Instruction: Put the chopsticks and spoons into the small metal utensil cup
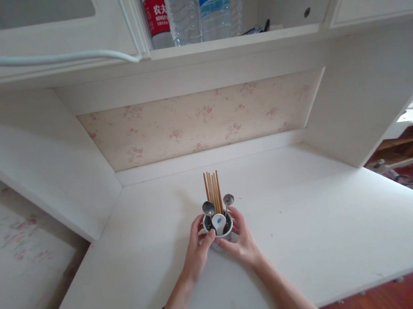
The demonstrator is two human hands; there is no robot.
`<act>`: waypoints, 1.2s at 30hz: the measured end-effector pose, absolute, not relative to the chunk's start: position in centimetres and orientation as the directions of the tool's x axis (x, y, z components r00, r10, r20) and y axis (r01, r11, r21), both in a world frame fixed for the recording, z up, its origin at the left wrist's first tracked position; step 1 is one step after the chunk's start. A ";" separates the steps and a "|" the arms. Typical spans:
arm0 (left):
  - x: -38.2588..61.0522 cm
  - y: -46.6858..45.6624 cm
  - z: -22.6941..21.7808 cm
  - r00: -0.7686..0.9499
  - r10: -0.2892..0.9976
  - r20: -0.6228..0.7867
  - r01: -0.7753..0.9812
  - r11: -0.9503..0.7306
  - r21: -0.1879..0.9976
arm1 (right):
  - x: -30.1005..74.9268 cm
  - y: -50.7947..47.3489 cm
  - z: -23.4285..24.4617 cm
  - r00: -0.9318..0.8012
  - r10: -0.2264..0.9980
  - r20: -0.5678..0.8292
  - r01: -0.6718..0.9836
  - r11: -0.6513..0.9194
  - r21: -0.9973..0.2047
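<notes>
A white cup (221, 244) stands upright on the white desktop (303, 222), in front of me. My left hand (196, 247) wraps its left side, thumb near the rim. On the opposite side my right hand (242, 240) curls round the cup too. Several wooden chopsticks (213, 192) rise from the back of the cup. Two metal spoons lean out, one spoon (208, 208) to the left and another spoon (228, 200) to the right. Between them sits a white spoon (219, 222) with a small blue mark. The cup's lower part is partly hidden by my hands.
Overhead, a shelf (235, 41) holds several plastic bottles (184, 12). A white cable (38, 58) hangs across the upper left cabinet. Side panels (358, 99) bound the desktop left and right. Floral wallpaper (201, 124) covers the back. The desk's front edge drops to a reddish floor (401, 293).
</notes>
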State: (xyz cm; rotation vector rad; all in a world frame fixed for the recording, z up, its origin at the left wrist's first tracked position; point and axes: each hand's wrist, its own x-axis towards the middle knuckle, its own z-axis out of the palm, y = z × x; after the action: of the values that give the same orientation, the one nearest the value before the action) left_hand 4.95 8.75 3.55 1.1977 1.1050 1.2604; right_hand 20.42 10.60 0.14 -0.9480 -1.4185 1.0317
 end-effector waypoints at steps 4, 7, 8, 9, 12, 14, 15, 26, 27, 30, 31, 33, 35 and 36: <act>5.2 9.0 4.2 0.112 0.991 0.070 -0.181 -0.049 0.982 | 20.2 10.6 0.0 -0.098 0.945 0.313 -0.028 0.311 -0.950; 5.0 9.1 4.7 0.152 0.986 0.061 -0.196 -0.031 0.980 | 20.2 10.7 0.0 -0.113 0.946 0.303 -0.028 0.302 -0.953; 4.9 9.1 4.8 0.161 0.985 0.055 -0.201 -0.022 0.979 | 20.3 10.7 0.1 -0.116 0.947 0.301 -0.026 0.300 -0.954; 4.8 9.1 4.8 0.165 0.985 0.052 -0.210 -0.017 0.978 | 20.3 10.7 0.1 -0.119 0.947 0.297 -0.026 0.297 -0.955; 4.6 9.2 4.5 0.159 0.986 0.053 -0.246 -0.012 0.969 | 20.3 10.8 0.0 -0.125 0.950 0.285 -0.030 0.284 -0.958; 4.5 9.3 4.1 0.162 0.985 0.054 -0.265 -0.009 0.964 | 20.3 10.8 -0.1 -0.118 0.951 0.285 -0.033 0.283 -0.959; 4.5 9.3 3.9 0.169 0.984 0.055 -0.272 -0.007 0.962 | 20.3 10.8 -0.1 -0.117 0.952 0.283 -0.033 0.281 -0.959; 3.7 9.6 3.0 0.211 0.975 0.071 -0.302 -0.004 0.953 | 19.7 10.7 1.1 -0.111 0.966 0.235 0.151 0.250 -0.956; 3.6 9.6 2.7 0.193 0.979 0.068 -0.288 -0.009 0.957 | 20.0 11.0 1.3 -0.109 0.969 0.221 0.162 0.237 -0.958; 3.3 9.9 1.8 0.116 0.993 -0.016 -0.238 0.043 0.970 | 21.8 12.9 1.6 -0.058 0.980 0.192 0.132 0.198 -0.971; 3.2 9.9 1.5 0.104 0.993 -0.052 -0.231 0.075 0.970 | 22.8 13.9 1.7 -0.018 0.982 0.190 0.118 0.191 -0.974; 3.1 10.0 1.2 0.115 0.988 -0.100 -0.223 0.124 0.967 | 25.1 16.4 1.9 0.096 0.974 0.207 0.122 0.195 -0.973; 3.0 10.1 1.2 0.135 0.985 -0.108 -0.197 0.133 0.971 | 27.8 19.1 2.4 0.208 0.949 0.236 0.244 0.184 -0.952; 3.0 10.1 1.2 0.145 0.984 -0.108 -0.175 0.133 0.976 | 29.2 20.4 2.6 0.254 0.934 0.251 0.340 0.157 -0.927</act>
State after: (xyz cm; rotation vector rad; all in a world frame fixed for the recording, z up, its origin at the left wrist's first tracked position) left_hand 3.02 10.08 1.22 1.0473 1.0320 1.1053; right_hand 29.21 20.35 2.65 -1.3978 -1.2951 0.6653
